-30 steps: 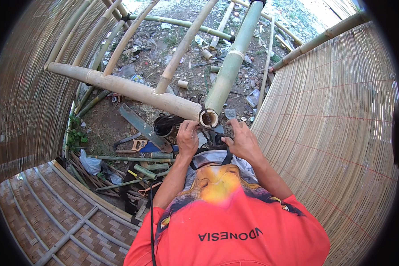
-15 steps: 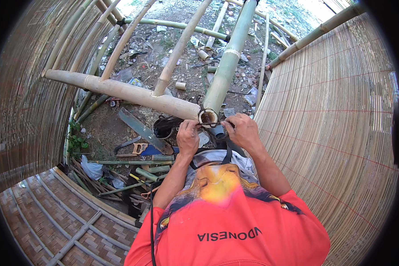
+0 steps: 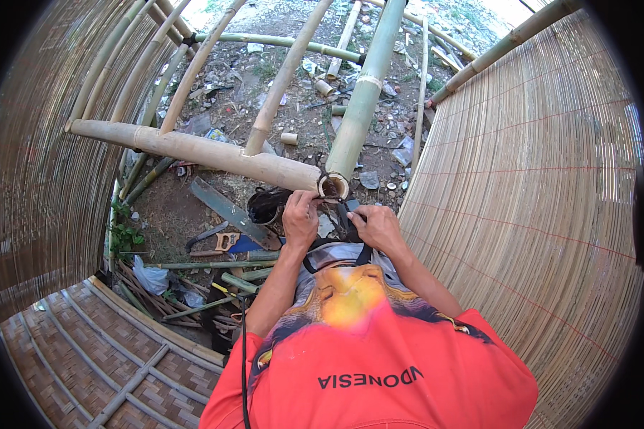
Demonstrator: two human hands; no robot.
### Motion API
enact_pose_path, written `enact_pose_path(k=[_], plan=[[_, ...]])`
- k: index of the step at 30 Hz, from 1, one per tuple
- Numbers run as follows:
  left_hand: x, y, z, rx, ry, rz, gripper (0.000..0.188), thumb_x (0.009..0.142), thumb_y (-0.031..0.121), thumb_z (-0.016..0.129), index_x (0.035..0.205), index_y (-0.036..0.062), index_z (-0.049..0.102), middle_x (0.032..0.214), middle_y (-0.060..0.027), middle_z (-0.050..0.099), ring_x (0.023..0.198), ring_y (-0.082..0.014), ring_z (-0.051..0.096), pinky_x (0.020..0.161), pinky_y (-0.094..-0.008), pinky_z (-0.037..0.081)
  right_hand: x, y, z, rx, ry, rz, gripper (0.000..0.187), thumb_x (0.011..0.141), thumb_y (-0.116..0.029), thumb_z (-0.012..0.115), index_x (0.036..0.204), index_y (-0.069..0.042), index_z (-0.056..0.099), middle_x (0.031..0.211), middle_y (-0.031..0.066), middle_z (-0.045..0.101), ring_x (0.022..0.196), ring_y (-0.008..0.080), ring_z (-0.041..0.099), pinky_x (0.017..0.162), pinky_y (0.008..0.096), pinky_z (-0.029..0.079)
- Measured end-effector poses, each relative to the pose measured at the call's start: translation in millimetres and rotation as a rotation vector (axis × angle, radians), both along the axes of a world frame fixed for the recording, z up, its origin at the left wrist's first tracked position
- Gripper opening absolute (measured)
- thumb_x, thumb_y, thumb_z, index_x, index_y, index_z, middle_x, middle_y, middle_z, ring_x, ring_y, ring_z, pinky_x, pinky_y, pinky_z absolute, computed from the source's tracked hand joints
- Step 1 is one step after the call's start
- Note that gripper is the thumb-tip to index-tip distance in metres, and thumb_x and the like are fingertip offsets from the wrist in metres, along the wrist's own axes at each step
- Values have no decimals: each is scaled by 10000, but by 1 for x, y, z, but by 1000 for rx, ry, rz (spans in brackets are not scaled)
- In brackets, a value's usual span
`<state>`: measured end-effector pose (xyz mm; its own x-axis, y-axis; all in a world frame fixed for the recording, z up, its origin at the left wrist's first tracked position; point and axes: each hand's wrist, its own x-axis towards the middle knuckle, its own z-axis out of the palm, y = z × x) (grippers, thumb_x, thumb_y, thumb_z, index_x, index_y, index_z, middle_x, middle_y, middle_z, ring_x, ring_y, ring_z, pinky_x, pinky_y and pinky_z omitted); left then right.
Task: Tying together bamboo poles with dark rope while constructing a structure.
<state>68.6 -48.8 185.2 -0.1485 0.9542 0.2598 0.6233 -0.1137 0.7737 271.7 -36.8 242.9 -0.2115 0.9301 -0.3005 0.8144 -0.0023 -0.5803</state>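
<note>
At one bamboo end, two hands pinch fibre.

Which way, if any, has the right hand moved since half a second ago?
Yes: the right hand is lower in view and farther left, judged against the pale bamboo pole's open end.

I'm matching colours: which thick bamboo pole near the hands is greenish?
The green pole running toward the picture's top; the other thick pole, extending left, is pale tan.
</note>
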Motion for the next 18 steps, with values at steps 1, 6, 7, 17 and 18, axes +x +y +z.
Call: enact_pose_path(k=[1,6,7,17,18], plan=[[0,0,0,4,-3,-4,194,823,-64,689,997,21,676,933,-163,669,884,-372,671,782,-433,534,-1,-1,-1,10,18,-16,274,926,-309,695,947,-48,777,866,206,727,844,412,706,768,482,557],[-1,1,0,8,-6,-17,194,829,-60,697,1002,26,680,942,-162,671,882,-369,674,773,-434,533,-4,1,-12,-15,22,1,264,936,-324,683,960,-79,781,871,210,728,849,417,709,756,505,559],[-1,0,-1,4,-14,-17,195,827,-59,702,1001,28,682,943,-161,673,884,-367,674,771,-431,533,-5,2,-14,-36,-9,25,268,946,-336,673,974,-93,782,877,208,732,846,416,713,751,522,562],[2,-12,-12,-89,-111,163,230,861,20,757,1060,15,640,944,-137,660,886,-306,682,768,-406,532,-4,9,-37,60,40,77,206,920,-242,700,842,-55,735,815,207,696,822,431,680,719,540,522],[0,-14,-14,-91,-111,165,230,861,20,757,1060,15,640,944,-137,660,886,-306,682,768,-406,532,-4,10,-39,77,37,98,190,909,-236,707,843,-62,743,821,199,701,828,422,681,726,533,522]])
